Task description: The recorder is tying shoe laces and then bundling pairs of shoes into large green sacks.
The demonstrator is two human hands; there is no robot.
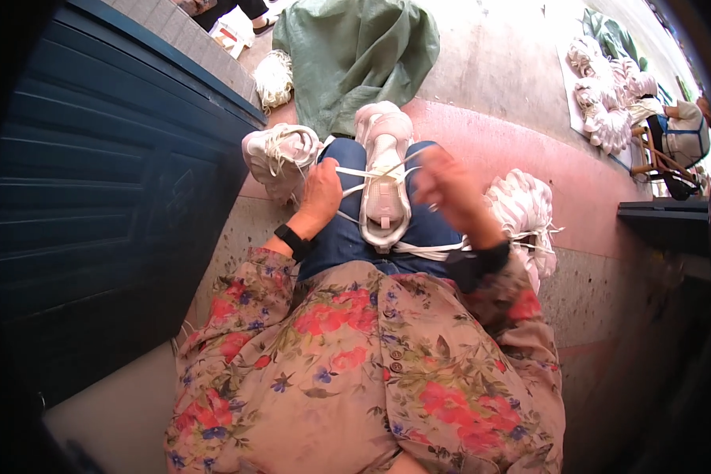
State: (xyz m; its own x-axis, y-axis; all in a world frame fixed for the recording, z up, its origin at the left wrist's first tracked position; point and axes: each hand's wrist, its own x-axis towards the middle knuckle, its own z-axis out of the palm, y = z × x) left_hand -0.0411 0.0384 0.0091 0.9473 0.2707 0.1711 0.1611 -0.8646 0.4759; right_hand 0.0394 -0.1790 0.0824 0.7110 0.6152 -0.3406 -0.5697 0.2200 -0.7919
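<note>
- Left hand (321, 189): fingers closed in a fist on a flat white lace (354, 171), which runs taut to the shoe.
- Right hand (448, 186): raised at the opposite side, fingers curled; motion blur hides the fingertips, so it cannot be told whether they are closed on the lace strand leading toward them.
- Shoe (385, 197): located on the lap between the two hands, resting on blue jeans (336, 245); ankle opening toward the wearer, toe pointing away.
- Appearance: pale pink and white upper, elongated and rounded at the ends, with a long tongue, a padded collar and a small pink rectangle at the opening.
- Lacing: narrow, ribbon-like strands, crossed over the tongue and loose at the sides.
- Adjacent materials: smooth, creased green sheet (347, 55) beyond the shoe; ridged dark blue panel (126, 189) at left; chunky-soled shoe cluster (521, 207) at right, bound with white cord.
</note>
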